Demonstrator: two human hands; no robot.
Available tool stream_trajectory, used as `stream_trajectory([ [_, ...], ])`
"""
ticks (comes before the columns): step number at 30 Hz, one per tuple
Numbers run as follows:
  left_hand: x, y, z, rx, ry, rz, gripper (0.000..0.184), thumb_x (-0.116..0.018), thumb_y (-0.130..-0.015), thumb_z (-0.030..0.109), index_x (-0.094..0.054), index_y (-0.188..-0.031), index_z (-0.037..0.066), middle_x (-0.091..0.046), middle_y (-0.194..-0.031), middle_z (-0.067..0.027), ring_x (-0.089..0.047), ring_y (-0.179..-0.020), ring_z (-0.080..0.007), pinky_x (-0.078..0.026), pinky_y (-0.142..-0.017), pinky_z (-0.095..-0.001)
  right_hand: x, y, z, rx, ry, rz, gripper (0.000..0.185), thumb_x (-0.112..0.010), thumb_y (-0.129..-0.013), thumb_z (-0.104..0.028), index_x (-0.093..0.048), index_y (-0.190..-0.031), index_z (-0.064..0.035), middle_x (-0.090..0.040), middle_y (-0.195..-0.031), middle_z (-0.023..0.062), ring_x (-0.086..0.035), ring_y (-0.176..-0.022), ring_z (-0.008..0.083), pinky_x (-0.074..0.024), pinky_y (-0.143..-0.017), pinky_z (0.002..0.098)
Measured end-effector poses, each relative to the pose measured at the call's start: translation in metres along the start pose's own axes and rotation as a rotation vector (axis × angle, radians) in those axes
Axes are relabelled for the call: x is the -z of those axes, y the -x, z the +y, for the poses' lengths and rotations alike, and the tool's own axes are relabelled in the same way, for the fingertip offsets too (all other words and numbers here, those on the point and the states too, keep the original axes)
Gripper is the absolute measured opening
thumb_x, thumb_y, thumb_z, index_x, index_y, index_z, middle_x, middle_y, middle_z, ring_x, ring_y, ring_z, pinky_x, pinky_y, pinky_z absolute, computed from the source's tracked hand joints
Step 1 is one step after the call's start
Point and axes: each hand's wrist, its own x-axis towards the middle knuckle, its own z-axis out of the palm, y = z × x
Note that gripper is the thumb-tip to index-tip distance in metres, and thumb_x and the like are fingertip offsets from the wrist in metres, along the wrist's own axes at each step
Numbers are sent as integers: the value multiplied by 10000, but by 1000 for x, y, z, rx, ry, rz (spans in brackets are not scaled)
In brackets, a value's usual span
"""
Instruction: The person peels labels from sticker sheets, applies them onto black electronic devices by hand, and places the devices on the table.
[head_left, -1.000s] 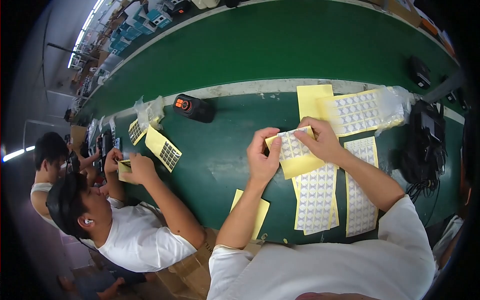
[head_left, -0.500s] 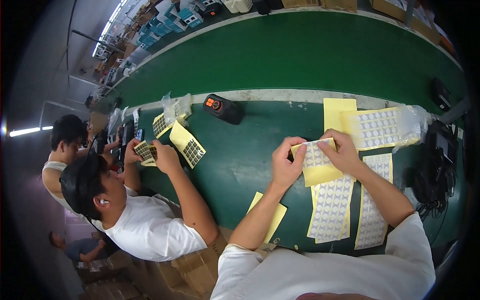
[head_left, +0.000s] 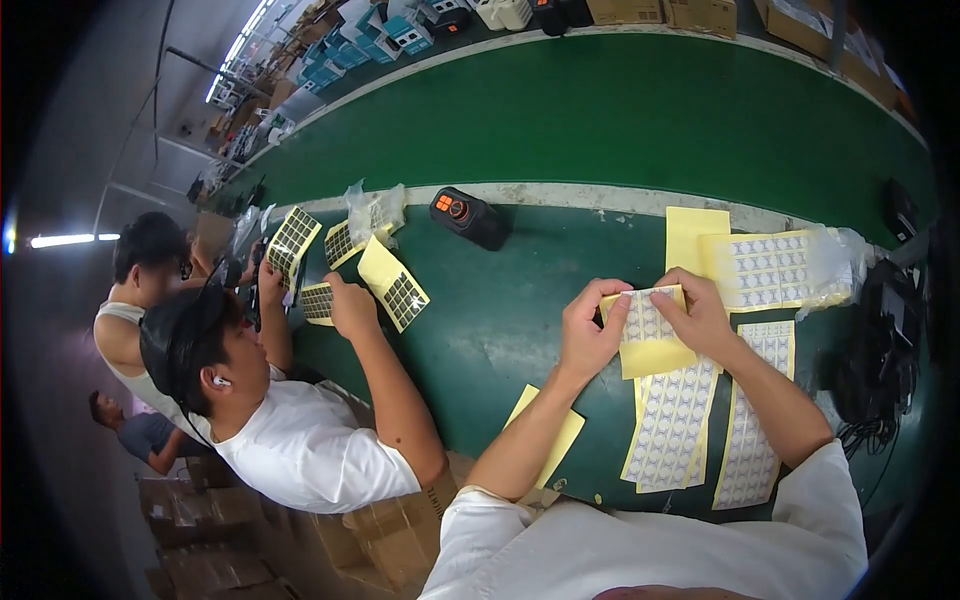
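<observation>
1. Yellow backing paper, printed with rows of labels in its upper part, forms the held sheet [head_left: 655, 360]; we locate it between our two hands, above the green table [head_left: 480, 330].
2. Left hand [head_left: 592, 330]: we note the thumb pressed on the front at the upper left corner and the fingers curled behind. The hand is closed, with the paper pinched between.
3. Right hand [head_left: 700, 312]: we note the thumb laid over the labels near the upper right and the fingers folded toward the back. The grip is closed on the same paper; the two thumb tips lie near each other.
4. Below the held sheet, we find overlapping label sheets [head_left: 668, 440] on the table. A separate label strip [head_left: 755, 430] lies to their right, partly under our right forearm.
5. Beyond our hands, we find a plain yellow sheet [head_left: 690, 232] beside a bagged label sheet [head_left: 765, 268], whose right end sits in a clear plastic bag [head_left: 835, 262].
6. Beside our left forearm lies another yellow sheet [head_left: 562, 437].
7. Farther left, we find a black device [head_left: 470, 218] with orange buttons, and a co-worker [head_left: 310, 445] holding sheets of dark labels [head_left: 293, 240].
</observation>
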Motion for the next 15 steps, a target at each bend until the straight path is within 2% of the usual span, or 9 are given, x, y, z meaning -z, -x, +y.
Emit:
stream_trajectory([
  [9,-2,-1,2,9,17,5,96,-582,-905,22,-599,-994,-9,-608,-881,-17,-555,-754,-48,-450,-620,-194,0,0,-2,-14,27,5,104,-632,-868,-91,-587,-858,2,-606,-741,60,-542,-676,94,-433,-607,250],
  [11,-3,-1,6,62,30,50,75,-608,-852,12,-609,-926,-4,-631,-828,-79,-598,-721,-137,-463,-636,-258,0,0,-2,-9,26,4,104,-632,-867,-90,-587,-859,3,-608,-743,64,-547,-679,98,-434,-611,250],
  [15,-3,-1,5,52,29,51,73,-606,-854,15,-609,-925,-2,-634,-828,-79,-599,-719,-138,-463,-634,-258,0,0,2,25,23,7,104,-633,-864,-88,-591,-861,6,-615,-749,76,-561,-687,112,-439,-620,254],
])
